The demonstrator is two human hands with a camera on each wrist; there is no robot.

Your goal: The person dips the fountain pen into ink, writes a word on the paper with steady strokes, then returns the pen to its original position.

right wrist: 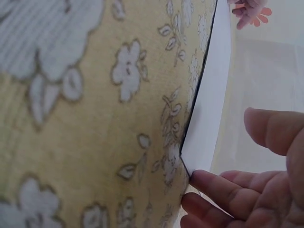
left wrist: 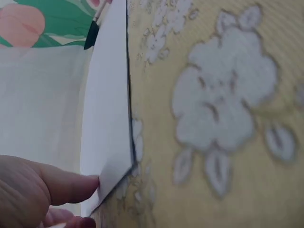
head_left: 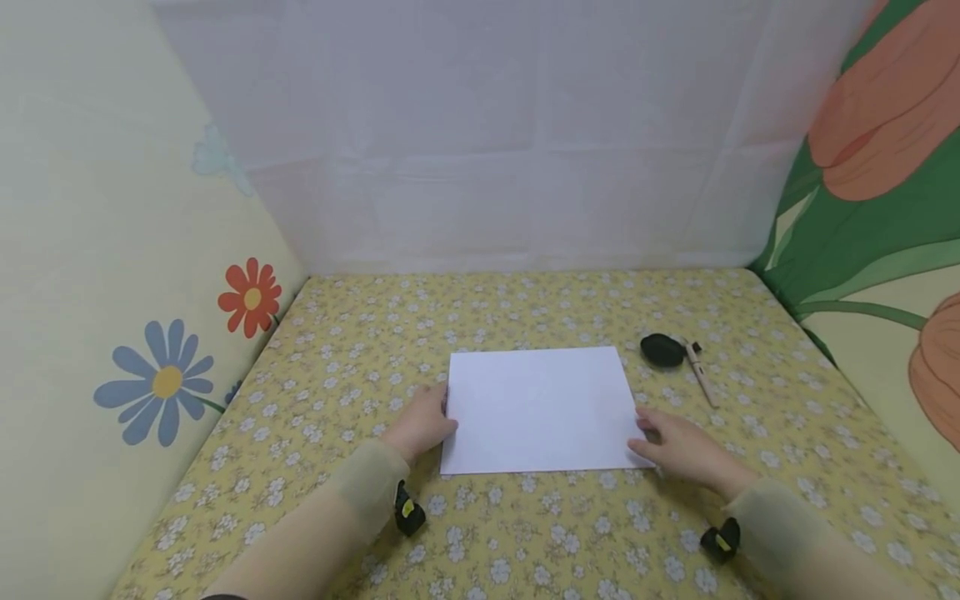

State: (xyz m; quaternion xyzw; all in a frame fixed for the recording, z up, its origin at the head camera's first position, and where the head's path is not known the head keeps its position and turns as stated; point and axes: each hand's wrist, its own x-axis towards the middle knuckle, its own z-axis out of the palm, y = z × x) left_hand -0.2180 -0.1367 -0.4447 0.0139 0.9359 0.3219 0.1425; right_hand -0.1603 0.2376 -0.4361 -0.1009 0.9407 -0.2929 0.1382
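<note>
A white rectangular sheet of paper (head_left: pixel 540 410) lies on the flowered cloth between both hands. My left hand (head_left: pixel 422 423) is at its left edge. In the left wrist view the thumb (left wrist: pixel 78 189) rests on the sheet's face near a corner, the other fingers curled at the edge, pinching it. By the lower right corner is my right hand (head_left: pixel 678 448). In the right wrist view its fingers (right wrist: pixel 213 187) touch the sheet's edge, while the thumb (right wrist: pixel 270 126) stands apart from the paper.
Right of the paper's upper corner lies a dark oval object (head_left: pixel 662 351). Beside it is a slim light-brown stick (head_left: pixel 702 379) with dark parts at its far end. A yellow flowered cloth (head_left: pixel 360 325) covers the table; a white sheet (head_left: pixel 525 150) hangs behind.
</note>
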